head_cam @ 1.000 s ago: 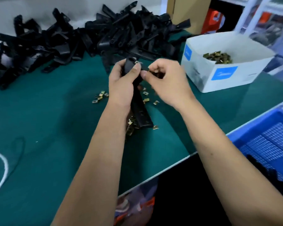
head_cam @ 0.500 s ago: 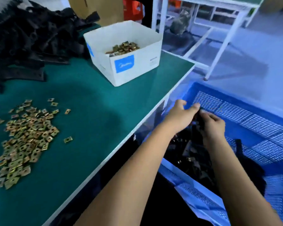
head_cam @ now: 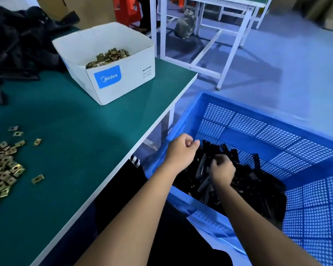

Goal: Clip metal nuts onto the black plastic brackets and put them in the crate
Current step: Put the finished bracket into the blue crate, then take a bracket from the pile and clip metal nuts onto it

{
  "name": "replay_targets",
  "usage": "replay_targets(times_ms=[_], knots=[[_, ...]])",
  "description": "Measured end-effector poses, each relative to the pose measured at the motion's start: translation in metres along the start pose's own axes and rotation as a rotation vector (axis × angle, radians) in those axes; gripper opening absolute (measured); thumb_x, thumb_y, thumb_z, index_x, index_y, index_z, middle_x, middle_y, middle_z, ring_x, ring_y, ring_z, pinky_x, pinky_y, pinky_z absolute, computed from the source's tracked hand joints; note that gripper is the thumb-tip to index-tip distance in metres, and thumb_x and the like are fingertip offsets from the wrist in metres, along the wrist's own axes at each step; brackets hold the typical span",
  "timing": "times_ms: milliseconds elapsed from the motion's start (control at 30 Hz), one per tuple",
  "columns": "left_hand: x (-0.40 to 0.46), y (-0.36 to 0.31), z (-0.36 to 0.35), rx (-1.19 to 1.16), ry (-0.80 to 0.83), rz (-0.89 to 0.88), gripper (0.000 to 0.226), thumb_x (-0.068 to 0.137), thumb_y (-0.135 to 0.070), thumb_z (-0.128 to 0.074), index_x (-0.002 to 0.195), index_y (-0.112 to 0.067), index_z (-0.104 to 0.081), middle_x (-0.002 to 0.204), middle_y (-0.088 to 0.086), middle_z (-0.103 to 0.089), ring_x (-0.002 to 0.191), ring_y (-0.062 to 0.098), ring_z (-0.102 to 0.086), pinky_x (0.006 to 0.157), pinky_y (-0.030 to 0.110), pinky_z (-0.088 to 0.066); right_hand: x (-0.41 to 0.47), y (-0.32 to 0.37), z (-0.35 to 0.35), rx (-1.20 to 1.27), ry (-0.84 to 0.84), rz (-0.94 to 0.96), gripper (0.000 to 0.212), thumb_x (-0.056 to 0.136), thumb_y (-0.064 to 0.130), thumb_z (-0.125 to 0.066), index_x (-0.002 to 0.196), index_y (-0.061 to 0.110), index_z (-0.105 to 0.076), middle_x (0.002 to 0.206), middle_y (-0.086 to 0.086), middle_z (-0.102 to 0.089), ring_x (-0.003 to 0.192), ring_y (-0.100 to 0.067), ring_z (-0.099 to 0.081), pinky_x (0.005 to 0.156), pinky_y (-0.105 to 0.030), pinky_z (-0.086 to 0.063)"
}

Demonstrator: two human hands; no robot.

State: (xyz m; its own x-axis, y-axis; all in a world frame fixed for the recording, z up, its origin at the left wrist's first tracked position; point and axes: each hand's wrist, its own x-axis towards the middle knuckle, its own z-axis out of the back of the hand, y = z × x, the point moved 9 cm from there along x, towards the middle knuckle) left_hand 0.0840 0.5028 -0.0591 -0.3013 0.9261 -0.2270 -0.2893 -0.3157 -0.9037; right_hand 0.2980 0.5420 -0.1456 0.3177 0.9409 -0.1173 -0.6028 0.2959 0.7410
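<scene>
Green-topped table (head_cam: 88,150) with white edge, left side of view. On it: white cardboard box (head_cam: 119,79) with blue label near the far right corner, brass nuts inside; heap of black brackets (head_cam: 17,45) at far left; scatter of loose brass nuts (head_cam: 2,166) at near left, a few strays just beside it. Grey floor (head_cam: 296,73) to the right, carrying blue perforated crate (head_cam: 277,143) close against the table edge.

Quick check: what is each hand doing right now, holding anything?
Left hand: fingers curled, holding nothing, above the blue crate.
Right hand: fingers curled, low over the black brackets; whether it grips one cannot be told.
</scene>
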Motion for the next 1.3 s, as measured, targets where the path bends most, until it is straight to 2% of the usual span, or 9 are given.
replay_targets(times_ms=[167, 367, 467, 567, 767, 933, 1100, 1200, 1300], knots=[[-0.028, -0.098, 0.075, -0.163, -0.328, -0.419, 0.011, 0.090, -0.017, -0.060, 0.082, -0.023, -0.063, 0.078, -0.011, -0.067, 0.072, 0.024, -0.072, 0.074, 0.045, -0.059, -0.025, 0.145, 0.042, 0.160, -0.202, 0.525, 0.016, 0.091, 0.004, -0.063, 0.102, 0.004, -0.075, 0.094, -0.011, -0.076, 0.086, -0.028, -0.070, 0.083, -0.033, -0.049], [-0.091, -0.162, 0.195, -0.179, -0.735, -0.784, 0.006, 0.088, -0.014, -0.058, 0.083, -0.013, -0.060, 0.077, -0.006, -0.066, 0.061, 0.021, -0.062, 0.058, 0.033, -0.049, -0.128, 0.308, 0.082, 0.398, -0.354, 1.093, 0.015, 0.088, 0.000, -0.061, 0.098, 0.002, -0.072, 0.085, -0.007, -0.069, 0.069, -0.011, -0.054, 0.070, -0.012, -0.037], [-0.111, -0.144, 0.256, -0.242, -0.828, -0.703, 0.009, 0.089, -0.017, -0.057, 0.081, -0.021, -0.061, 0.079, -0.003, -0.068, 0.062, 0.027, -0.064, 0.060, 0.045, -0.055, -0.178, 0.365, 0.057, 0.412, -0.161, 1.212, 0.017, 0.090, 0.001, -0.062, 0.103, 0.003, -0.072, 0.092, -0.008, -0.072, 0.074, -0.021, -0.061, 0.071, -0.028, -0.047], [-0.146, -0.100, 0.327, -0.236, -1.048, -0.594, 0.010, 0.087, -0.019, -0.056, 0.079, -0.018, -0.063, 0.077, 0.002, -0.069, 0.061, 0.031, -0.064, 0.056, 0.039, -0.052, -0.236, 0.409, 0.004, 0.336, 0.131, 1.287, 0.026, 0.095, 0.011, -0.061, 0.120, 0.007, -0.069, 0.097, -0.007, -0.072, 0.078, -0.028, -0.064, 0.076, -0.040, -0.052], [-0.244, 0.019, 0.452, -0.102, -1.434, -0.357, 0.015, 0.091, -0.009, -0.055, 0.083, 0.002, -0.063, 0.075, 0.015, -0.063, 0.066, 0.032, -0.059, 0.065, 0.047, -0.052, -0.379, 0.464, -0.110, 0.048, 0.519, 1.494, 0.032, 0.097, 0.030, -0.064, 0.127, 0.019, -0.065, 0.110, -0.002, -0.070, 0.105, -0.025, -0.062, 0.089, -0.042, -0.052], [-0.323, 0.080, 0.524, -0.108, -1.689, -0.239, 0.018, 0.086, -0.009, -0.053, 0.082, 0.005, -0.063, 0.077, 0.021, -0.064, 0.068, 0.015, -0.052, 0.068, 0.029, -0.044, -0.487, 0.485, -0.179, -0.047, 0.670, 1.663, 0.038, 0.096, 0.032, -0.066, 0.132, 0.019, -0.064, 0.120, -0.003, -0.064, 0.125, -0.027, -0.046, 0.098, -0.041, -0.050], [-0.352, 0.122, 0.546, -0.355, -1.895, -0.172, 0.017, 0.086, -0.004, -0.054, 0.078, 0.007, -0.064, 0.064, -0.001, -0.059, 0.057, -0.001, -0.048, 0.064, 0.014, -0.038, -0.508, 0.505, -0.248, -0.418, 0.487, 1.567, 0.058, 0.086, 0.029, -0.069, 0.142, 0.027, -0.052, 0.152, -0.015, -0.033, 0.142, -0.038, -0.024, 0.108, -0.050, -0.035], [-0.349, 0.121, 0.550, -0.303, -1.882, -0.149, 0.019, 0.088, -0.006, -0.055, 0.079, 0.007, -0.064, 0.071, 0.015, -0.065, 0.064, 0.008, -0.051, 0.066, 0.015, -0.039, -0.489, 0.509, -0.290, -0.608, 0.594, 1.352, 0.052, 0.097, 0.029, -0.055, 0.147, 0.020, -0.045, 0.165, -0.023, -0.008, 0.149, -0.043, -0.013, 0.119, -0.053, -0.024], [-0.346, 0.123, 0.553, -0.263, -1.860, -0.128, 0.020, 0.088, -0.008, -0.055, 0.079, 0.007, -0.063, 0.076, 0.021, -0.066, 0.069, 0.017, -0.052, 0.067, 0.020, -0.042, -0.503, 0.507, -0.315, -0.719, 0.700, 1.369, 0.049, 0.099, 0.022, -0.054, 0.145, 0.007, -0.046, 0.163, -0.021, -0.016, 0.143, -0.040, -0.025, 0.120, -0.049, -0.029]])
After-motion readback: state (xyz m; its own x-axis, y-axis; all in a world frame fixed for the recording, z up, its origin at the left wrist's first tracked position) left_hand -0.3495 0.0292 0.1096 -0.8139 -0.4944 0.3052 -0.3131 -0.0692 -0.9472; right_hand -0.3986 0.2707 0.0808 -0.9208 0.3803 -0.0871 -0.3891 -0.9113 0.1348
